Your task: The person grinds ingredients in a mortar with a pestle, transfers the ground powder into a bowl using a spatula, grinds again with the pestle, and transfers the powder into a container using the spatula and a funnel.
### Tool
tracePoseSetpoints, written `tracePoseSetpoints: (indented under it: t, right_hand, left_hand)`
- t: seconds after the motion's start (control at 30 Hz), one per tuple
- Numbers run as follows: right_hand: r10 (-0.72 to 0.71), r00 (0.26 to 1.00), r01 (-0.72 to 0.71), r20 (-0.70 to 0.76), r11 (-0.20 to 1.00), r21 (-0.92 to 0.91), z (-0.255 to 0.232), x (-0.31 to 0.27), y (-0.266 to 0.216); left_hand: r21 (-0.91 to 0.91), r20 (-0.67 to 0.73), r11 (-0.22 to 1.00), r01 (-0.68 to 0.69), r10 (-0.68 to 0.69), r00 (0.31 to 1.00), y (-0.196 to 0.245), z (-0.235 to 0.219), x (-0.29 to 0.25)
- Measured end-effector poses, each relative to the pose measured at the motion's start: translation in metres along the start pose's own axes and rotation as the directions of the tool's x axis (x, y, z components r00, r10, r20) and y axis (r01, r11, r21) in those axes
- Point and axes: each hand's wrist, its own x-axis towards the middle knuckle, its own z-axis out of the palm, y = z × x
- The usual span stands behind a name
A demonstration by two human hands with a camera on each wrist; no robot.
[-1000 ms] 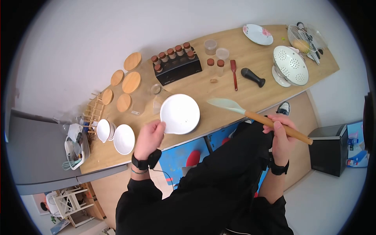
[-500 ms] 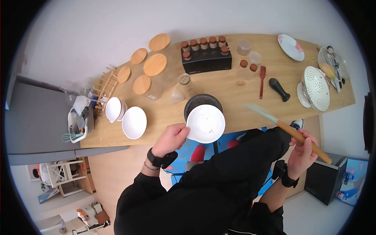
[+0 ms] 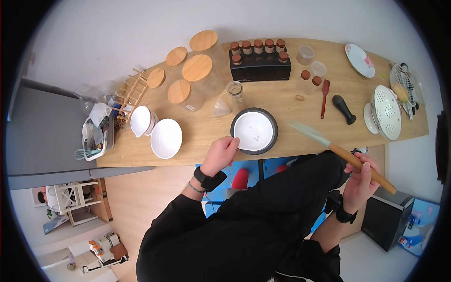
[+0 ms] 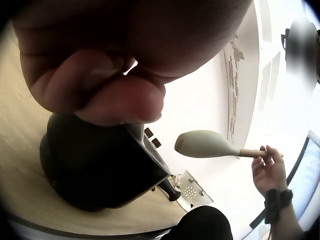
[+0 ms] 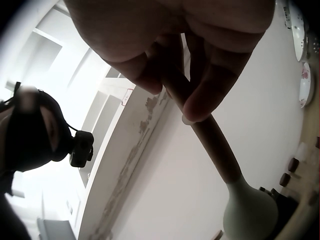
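Note:
At the bowl's near left edge, my left hand (image 3: pixel 220 156) pinches the rim of a small white bowl (image 3: pixel 253 128) between thumb and fingers. Dark specks lie on the bowl's inside. From above, a black mortar (image 4: pixel 100 165) frames it as a dark ring, and in the left wrist view the fingers are right over the mortar's rim. My right hand (image 3: pixel 361 182) grips the wooden handle of a spoon (image 3: pixel 341 152) with a pale green silicone head. That spoon is held out in front of the table edge, its head (image 5: pixel 250 212) pointing away from the hand.
White bowls (image 3: pixel 166 138) stand left, near a wooden rack (image 3: pixel 131 94). Behind are wood-lidded jars (image 3: pixel 197 68), a glass bottle (image 3: pixel 236 89) and a black spice rack (image 3: pixel 260 71). Rightward lie a red spatula (image 3: pixel 324 98), black pestle (image 3: pixel 344 109), white colander (image 3: pixel 387 113) and floral plate (image 3: pixel 360 60).
The white bowl, first over the mortar, was drawn toward the body, showing the mortar behind it, then returned over it. The right hand moved slightly right and down with the spoon. The view shifted.

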Motion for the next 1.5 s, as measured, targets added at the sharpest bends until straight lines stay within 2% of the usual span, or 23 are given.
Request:
tracePoseSetpoints:
  t: [0.07, 0.13, 0.17, 0.23, 0.4, 0.47, 0.5, 0.57, 0.67, 0.7, 0.77, 0.8, 0.87, 0.9, 0.97, 1.07, 1.2, 1.27, 1.3, 1.37, 1.4, 1.47, 1.5]
  right_hand:
    - [0.005, 1.000, -0.005, -0.004, 1.000, 0.001, 0.002, -0.001, 0.000]
    - [0.016, 1.000, -0.016, -0.022, 1.000, -0.001, 0.003, -0.003, -0.002]
    - [0.016, 1.000, -0.016, -0.024, 1.000, -0.003, 0.002, -0.003, -0.003]
    - [0.019, 1.000, -0.019, -0.023, 1.000, 0.000, 0.004, -0.003, -0.004]
    - [0.014, 0.999, -0.014, -0.034, 1.000, -0.003, 0.008, -0.006, -0.010]
    - [0.005, 0.999, -0.006, -0.044, 1.000, -0.003, 0.008, -0.006, -0.010]
    - [0.003, 0.999, -0.003, -0.040, 1.000, 0.004, 0.006, -0.006, -0.010]
    - [0.009, 0.999, -0.009, -0.038, 1.000, 0.010, 0.002, -0.008, -0.010]
    - [0.018, 1.000, -0.017, -0.022, 1.000, 0.008, 0.003, -0.006, -0.009]
    - [0.031, 0.999, -0.030, -0.030, 0.999, 0.015, 0.005, -0.005, -0.009]
    - [0.039, 0.999, -0.038, -0.038, 0.999, 0.024, 0.009, -0.005, -0.009]
    - [0.034, 0.999, -0.033, -0.039, 0.999, 0.021, 0.011, -0.006, -0.008]
    - [0.023, 0.998, -0.022, -0.052, 1.000, 0.015, 0.013, -0.009, -0.011]
    - [0.024, 0.998, -0.023, -0.051, 0.999, 0.022, 0.013, -0.010, -0.013]
    - [0.027, 0.998, -0.025, -0.062, 0.999, 0.025, 0.008, -0.013, -0.015]
    - [0.021, 0.997, -0.019, -0.078, 0.999, 0.029, 0.002, -0.016, -0.014]
    - [0.039, 0.996, -0.035, -0.080, 0.998, 0.044, 0.001, -0.017, -0.015]
    - [0.050, 0.995, -0.046, -0.086, 0.998, 0.051, 0.004, -0.015, -0.015]
    - [0.049, 0.996, -0.048, -0.069, 0.999, 0.025, 0.006, -0.014, -0.015]
    - [0.050, 0.997, -0.050, -0.055, 0.999, -0.001, 0.013, -0.011, -0.013]
    - [0.081, 0.995, -0.085, -0.057, 0.993, -0.076, 0.019, -0.010, -0.011]
    - [0.114, 0.991, -0.123, -0.064, 0.981, -0.153, 0.029, -0.007, -0.006]
    - [0.138, 0.990, -0.138, -0.017, 0.960, -0.245, 0.035, -0.005, -0.001]
  left_hand:
    - [0.005, -0.010, 1.000, -0.026, 0.026, 1.000, -0.003, -0.009, 0.002]
    - [0.115, -0.251, 0.993, 0.002, 0.027, 0.968, -0.003, -0.029, 0.015]
    - [0.115, -0.248, 0.993, 0.002, 0.026, 0.968, -0.011, -0.040, 0.026]
    - [0.438, -0.456, 0.896, -0.066, 0.285, 0.843, -0.036, -0.058, 0.056]
    - [0.450, -0.300, 0.883, -0.135, 0.292, 0.908, -0.055, -0.059, 0.084]
    - [0.682, -0.265, 0.702, -0.207, 0.501, 0.824, -0.041, -0.060, 0.076]
    - [0.684, -0.256, 0.698, -0.214, 0.505, 0.824, -0.032, -0.061, 0.071]
    - [0.727, -0.326, 0.648, -0.225, 0.615, 0.718, 0.002, -0.065, 0.043]
    - [0.734, -0.312, 0.571, -0.367, 0.764, 0.565, 0.053, -0.072, 0.013]
    - [0.736, -0.313, 0.571, -0.365, 0.764, 0.564, 0.067, -0.072, 0.007]
    - [0.836, -0.257, 0.428, -0.343, 0.858, 0.445, 0.089, -0.070, 0.004]
    - [0.838, -0.254, 0.424, -0.345, 0.861, 0.440, 0.093, -0.070, 0.008]
    - [0.920, -0.069, 0.189, -0.343, 0.940, 0.334, 0.103, -0.067, 0.016]
    - [0.918, -0.062, 0.182, -0.352, 0.943, 0.328, 0.104, -0.066, 0.019]
    - [0.926, 0.032, 0.121, -0.357, 0.919, 0.393, 0.102, -0.064, 0.025]
    - [0.924, 0.064, 0.118, -0.364, 0.891, 0.450, 0.101, -0.063, 0.027]
    - [0.894, 0.049, 0.166, -0.417, 0.887, 0.459, 0.092, -0.056, 0.027]
    - [0.812, -0.075, 0.343, -0.473, 0.863, 0.499, 0.090, -0.050, 0.022]
    - [0.812, -0.073, 0.343, -0.473, 0.863, 0.500, 0.082, -0.046, 0.019]
    - [0.580, -0.322, 0.693, -0.430, 0.679, 0.660, 0.055, -0.036, 0.016]
    - [0.580, -0.318, 0.691, -0.431, 0.679, 0.662, 0.041, -0.031, 0.015]
    - [0.545, -0.300, 0.769, -0.333, 0.550, 0.780, 0.020, -0.020, 0.011]
    - [0.545, -0.299, 0.769, -0.333, 0.549, 0.780, 0.014, -0.017, 0.010]
